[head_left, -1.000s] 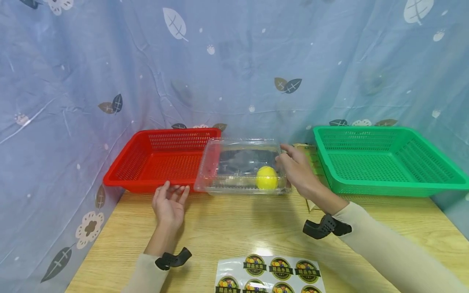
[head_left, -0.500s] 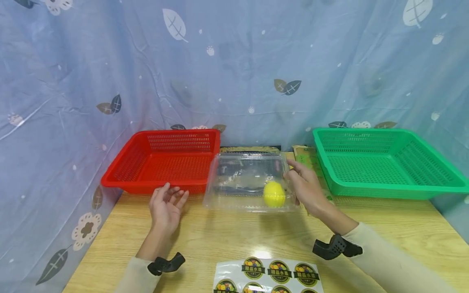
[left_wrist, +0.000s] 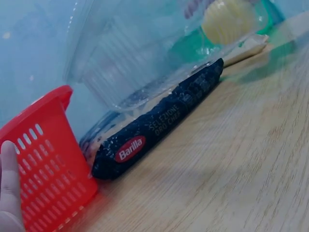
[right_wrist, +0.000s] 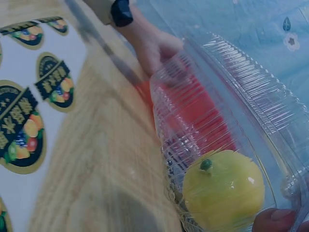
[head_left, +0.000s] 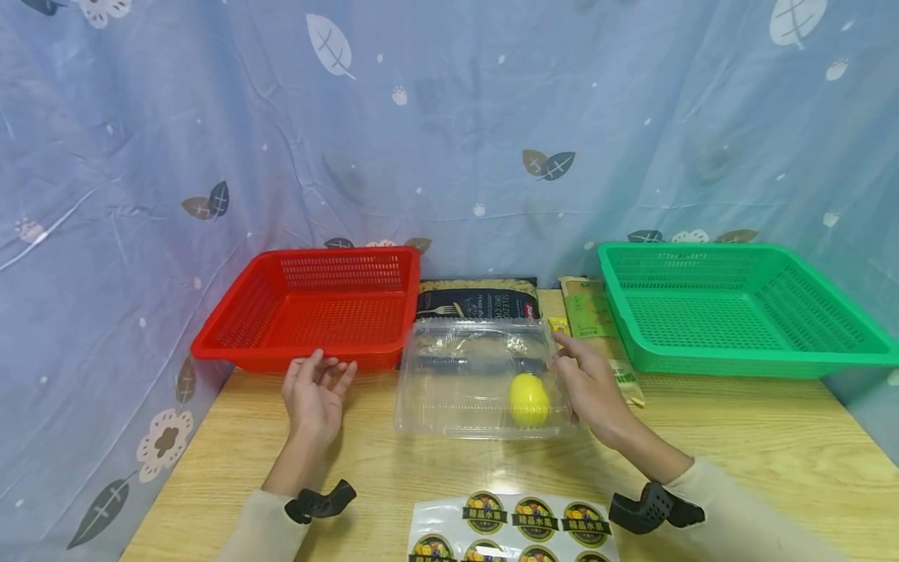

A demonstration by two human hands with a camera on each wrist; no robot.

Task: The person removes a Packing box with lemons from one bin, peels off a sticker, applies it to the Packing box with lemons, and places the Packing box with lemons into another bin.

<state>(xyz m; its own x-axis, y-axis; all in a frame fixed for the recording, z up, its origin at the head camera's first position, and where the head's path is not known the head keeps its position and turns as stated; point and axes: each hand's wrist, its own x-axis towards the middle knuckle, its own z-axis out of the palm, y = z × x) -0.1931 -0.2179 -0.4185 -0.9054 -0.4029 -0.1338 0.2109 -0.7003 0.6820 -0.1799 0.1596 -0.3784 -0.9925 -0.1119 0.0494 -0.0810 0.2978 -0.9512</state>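
My right hand (head_left: 593, 390) grips the right edge of a clear plastic clamshell box (head_left: 456, 390), which hangs above the table. In the box's right part lies a round yellow fruit (head_left: 529, 400); the right wrist view shows its green stem end (right_wrist: 206, 165). A thumb (right_wrist: 275, 220) at the box edge is visible in that view too. My left hand (head_left: 314, 398) is at the front of the red basket (head_left: 270, 361), palm up with fingers loosely bent. From the left wrist, one finger (left_wrist: 8, 179) appears against the basket's slotted wall.
Behind the box lies a dark Barilla pasta bag (head_left: 485, 300). A brown-and-green packet (head_left: 590, 308) lies beside the green basket (head_left: 730, 365) on the right. Nearer, a sheet of round fruit stickers (head_left: 449, 511) rests on the wooden table (head_left: 744, 437). A blue curtain hangs behind.
The right hand has drawn the clear box toward the person and slightly right, with the fruit inside. More of the pasta bag shows behind it. The left hand has barely moved.
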